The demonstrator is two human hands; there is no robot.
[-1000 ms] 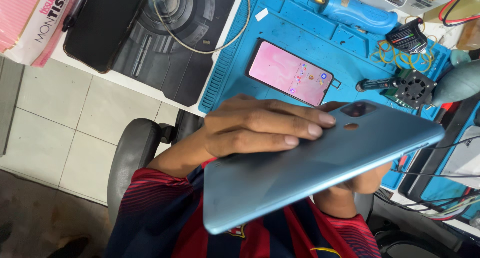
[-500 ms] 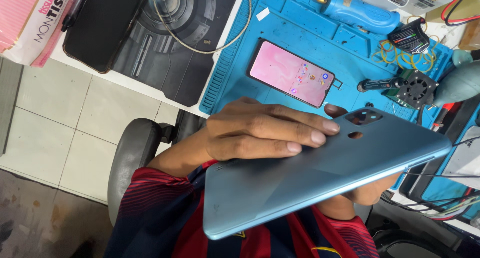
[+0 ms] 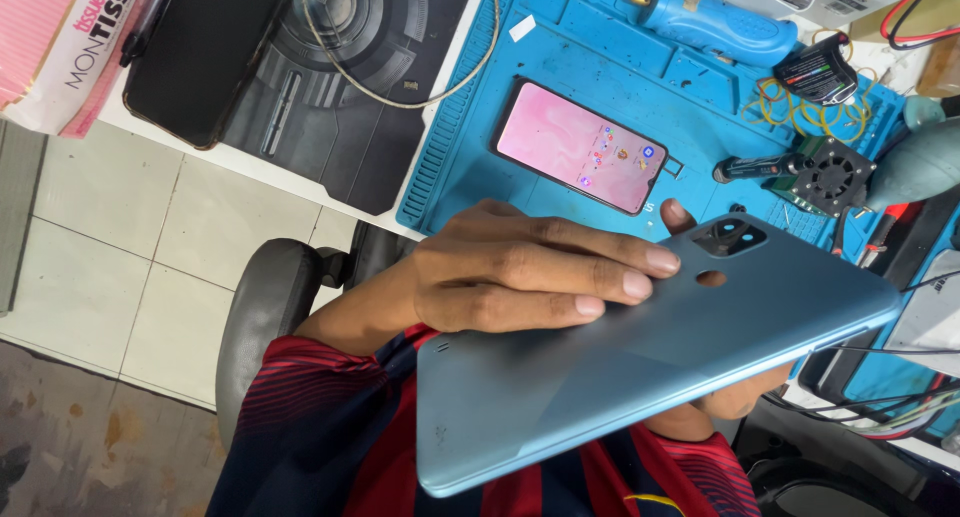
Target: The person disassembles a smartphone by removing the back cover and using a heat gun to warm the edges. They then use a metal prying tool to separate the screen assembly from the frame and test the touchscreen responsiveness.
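Note:
A light blue phone (image 3: 640, 377) is held back side up over my lap, its camera block and round sensor towards the right end. My left hand (image 3: 510, 272) lies across its upper left part, fingers flat and pressing on the back. My right hand (image 3: 735, 402) grips it from underneath and is mostly hidden. Only a bit of palm shows below the phone, and one fingertip peeks over its far edge near the camera block.
On the blue work mat (image 3: 470, 167) lies a second phone (image 3: 580, 147) with a lit pink screen. Beside it are a screwdriver (image 3: 755, 167), a small black fan (image 3: 835, 172) and a blue tool (image 3: 715, 22). A black phone (image 3: 200, 57) and a tissue pack (image 3: 60, 47) sit at left. A chair arm (image 3: 270, 317) is below.
The blue phone has shifted slightly to the right, its right end dipping a little. My left fingers stay pressed on its back.

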